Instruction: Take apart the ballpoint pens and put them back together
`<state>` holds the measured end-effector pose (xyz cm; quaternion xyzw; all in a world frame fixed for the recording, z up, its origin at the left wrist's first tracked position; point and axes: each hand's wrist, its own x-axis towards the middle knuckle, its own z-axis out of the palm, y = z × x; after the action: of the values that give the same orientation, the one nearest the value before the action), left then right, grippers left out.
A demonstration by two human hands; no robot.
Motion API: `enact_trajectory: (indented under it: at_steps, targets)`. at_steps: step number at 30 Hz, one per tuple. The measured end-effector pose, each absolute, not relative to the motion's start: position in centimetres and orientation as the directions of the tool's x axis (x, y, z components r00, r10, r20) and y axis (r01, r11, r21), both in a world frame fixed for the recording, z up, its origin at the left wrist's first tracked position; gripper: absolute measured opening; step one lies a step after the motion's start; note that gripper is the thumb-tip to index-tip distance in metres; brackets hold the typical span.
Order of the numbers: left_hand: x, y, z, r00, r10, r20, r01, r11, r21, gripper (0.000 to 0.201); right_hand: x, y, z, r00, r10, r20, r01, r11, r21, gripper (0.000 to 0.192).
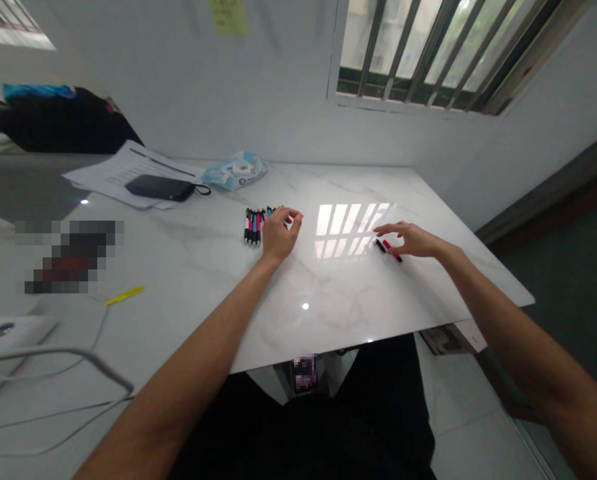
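Pens (251,228) side by side in row on marble-patterned bench (328,333); left hand (279,233) at row's right end, fingers loosely curled, cannot tell whether grasping; right hand (412,239) unclenched over red pen (386,245), black pen (380,247); blue-white packet (236,171) beyond row.

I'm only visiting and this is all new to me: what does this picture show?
There's no robot here: you're looking forward and down through a camera worn on someone's head. On the white table, the bare left hand is at a row of pens, partly covering it. The bare right hand is open over two more pens. Farther back lie papers, a dark case and a blue packet. Whether either hand actually holds a pen is unclear.
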<state>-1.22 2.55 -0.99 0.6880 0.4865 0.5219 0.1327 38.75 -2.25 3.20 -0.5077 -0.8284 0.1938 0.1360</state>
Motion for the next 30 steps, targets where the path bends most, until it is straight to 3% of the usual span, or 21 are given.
enact_trajectory:
  at_steps: [6,10,13,15,17,20,23,25,27,30]
  targets:
    - [-1.4,2.3,-0.5,-0.018,0.807,0.591,0.528,-0.494,0.691,0.023,38.3,-1.4,2.4,-0.435,0.898,0.057,0.802,0.416,-0.429,0.057]
    - [-0.9,2.2,-0.4,-0.008,0.859,0.512,0.399,-0.466,0.789,0.028,36.6,-2.1,3.2,-0.325,0.895,0.304,0.823,0.426,-0.376,0.058]
    - [0.0,1.6,-0.4,0.182,0.933,0.312,0.165,-0.341,0.925,0.044,32.3,-3.8,3.6,-0.360,0.807,0.469,0.754,0.547,-0.363,0.060]
    - [0.8,0.9,-0.3,0.375,0.905,0.201,0.055,-0.238,0.970,0.055,28.5,-5.3,3.4,-0.438,0.746,0.502,0.686,0.638,-0.350,0.061]
    - [1.4,0.1,-0.2,0.486,0.860,0.154,-0.002,-0.175,0.985,0.059,25.2,-6.4,3.1,-0.498,0.702,0.509,0.637,0.694,-0.335,0.061]
    - [1.8,-0.5,-0.2,0.528,0.838,0.139,-0.035,-0.142,0.989,0.056,23.2,-6.9,2.4,-0.519,0.681,0.516,0.602,0.720,-0.345,0.066]
    - [1.6,-0.1,-0.3,0.451,0.884,0.121,-0.046,-0.112,0.993,0.057,25.5,-5.9,1.8,-0.436,0.721,0.538,0.655,0.664,-0.359,0.063]
    - [1.3,0.3,-0.4,0.387,0.915,0.117,-0.043,-0.109,0.993,0.056,28.5,-5.0,1.6,-0.333,0.775,0.538,0.744,0.566,-0.355,0.041]
    - [1.1,0.7,-0.5,0.361,0.922,0.137,-0.028,-0.136,0.990,0.051,31.4,-4.2,1.2,-0.266,0.832,0.487,0.821,0.460,-0.339,0.023]
    - [1.1,1.0,-0.6,0.351,0.915,0.199,0.006,-0.215,0.977,0.038,34.2,-3.6,0.5,-0.202,0.896,0.396,0.875,0.347,-0.338,0.018]
